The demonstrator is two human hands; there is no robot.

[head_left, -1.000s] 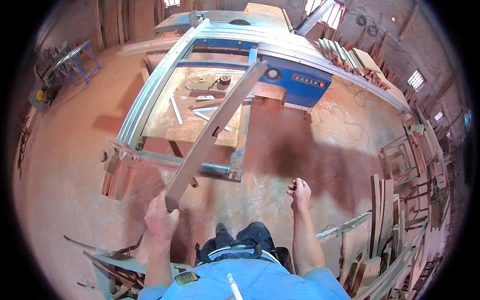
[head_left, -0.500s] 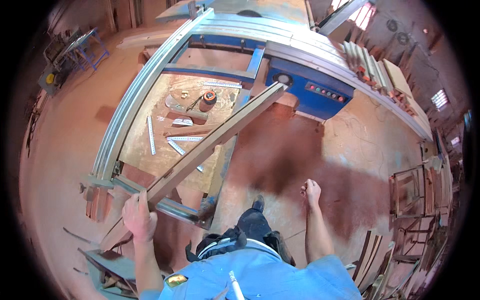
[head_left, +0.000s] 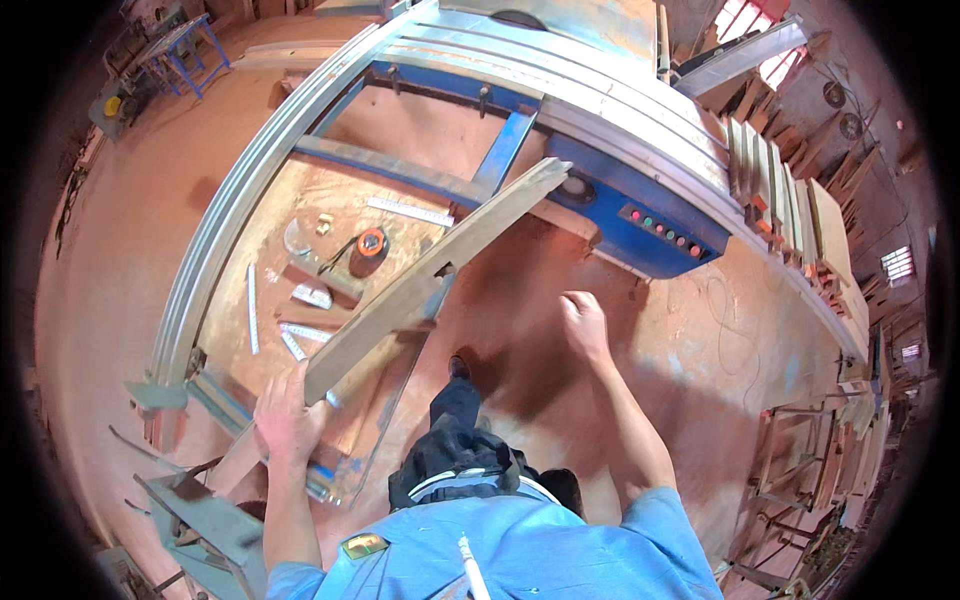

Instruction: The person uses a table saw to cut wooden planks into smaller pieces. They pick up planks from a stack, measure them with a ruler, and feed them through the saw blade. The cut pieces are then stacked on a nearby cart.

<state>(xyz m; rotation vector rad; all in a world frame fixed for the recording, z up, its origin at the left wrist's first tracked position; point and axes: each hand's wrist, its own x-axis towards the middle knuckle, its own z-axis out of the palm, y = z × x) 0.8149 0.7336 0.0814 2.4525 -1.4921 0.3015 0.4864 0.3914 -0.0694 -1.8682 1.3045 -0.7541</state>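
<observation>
A long wooden board point(head_left: 410, 280) slants across the saw's frame, its far end by the blue machine cabinet. A dark notch shows midway along it. My left hand point(head_left: 290, 412) is wrapped round the board close to its near end, fingers over the far side. My right hand point(head_left: 584, 325) hovers over the floor to the right of the board, touching nothing. Its fingers are curled closed, and nothing shows in them. Beyond the board, on a plywood panel point(head_left: 240, 335), lie an orange-and-black tape measure point(head_left: 371, 243), white ruler pieces point(head_left: 410, 212) and a small brass-coloured piece point(head_left: 324, 224).
A sliding table saw with silver rails point(head_left: 230, 200) surrounds the panel. Its blue cabinet point(head_left: 640, 215) carries a row of coloured buttons. Boards point(head_left: 800, 210) lean at the far right, and wooden frames point(head_left: 800, 460) stand at the right. A grey-green metal stand point(head_left: 200, 525) is at lower left.
My right hand has risen forward and left, nearer the board. The board has turned to show a broad face with the notch, my left hand still on it. The whole view has shifted.
</observation>
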